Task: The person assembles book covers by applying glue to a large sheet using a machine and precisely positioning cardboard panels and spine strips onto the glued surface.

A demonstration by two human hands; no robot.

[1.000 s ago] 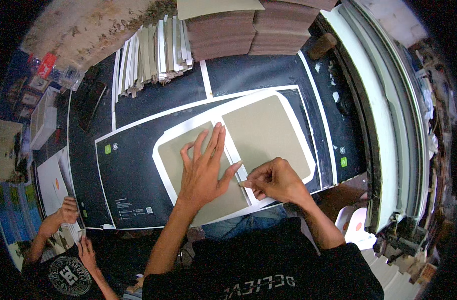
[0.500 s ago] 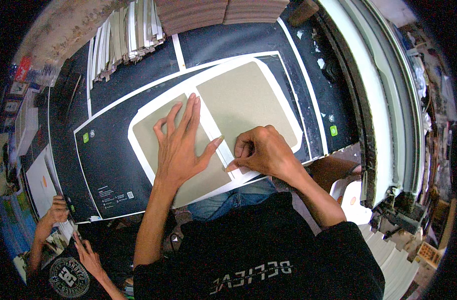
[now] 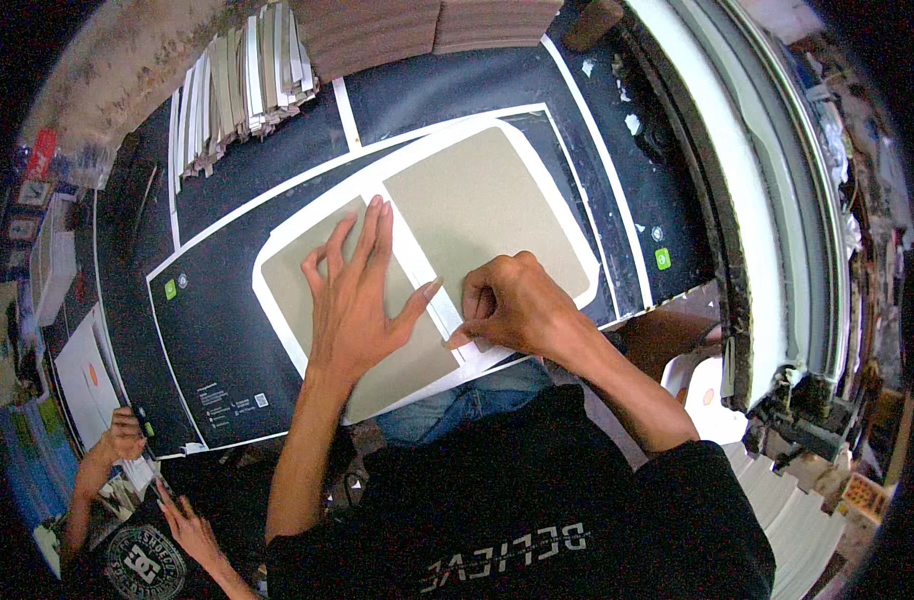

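A white cover sheet [image 3: 447,133] with cut corners lies on the table, a left grey board [image 3: 292,255] and a right grey board [image 3: 477,190] on it. Between the boards runs a narrow pale strip [image 3: 443,312]. My left hand [image 3: 355,315] presses on the left board, fingers stretched out, thumb reaching to the strip. Over the right board's near edge, my right hand [image 3: 522,305] is closed, fingers curled. Its thumb tip touches the near end of the strip; whatever the curled fingers may hold is hidden.
Dark printed sheets [image 3: 227,340] with white borders spread under the work. Bundled board offcuts [image 3: 242,90] and a brown stack [image 3: 377,40] stand at the back. A long machine frame [image 3: 717,150] borders the right. At lower left, a co-worker's hands [image 3: 127,435] handle white paper.
The whole view has shifted slightly. Both my hands keep nearly the same places on the boards, the right thumb still at the strip's near end.
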